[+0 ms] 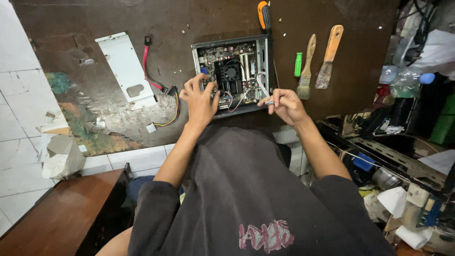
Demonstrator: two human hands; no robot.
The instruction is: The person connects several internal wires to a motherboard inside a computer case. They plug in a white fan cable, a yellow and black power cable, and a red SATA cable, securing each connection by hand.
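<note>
A small open computer case (266, 53) lies on the dark worn table (189, 19), its circuit board with a black fan (231, 72) showing. My left hand (199, 100) rests on the board's near left corner, fingers spread and touching the parts there. At the case's near right corner, my right hand (285, 104) pinches a thin bundle of white wires (262, 86) that runs up into the case.
A white metal bracket (125, 66) and a red cable (148, 66) with yellow wires lie left of the case. An orange-handled screwdriver (263, 15) sits behind it. A green tool (297, 64) and two brushes (307, 64) lie to the right. Cluttered shelves stand at far right.
</note>
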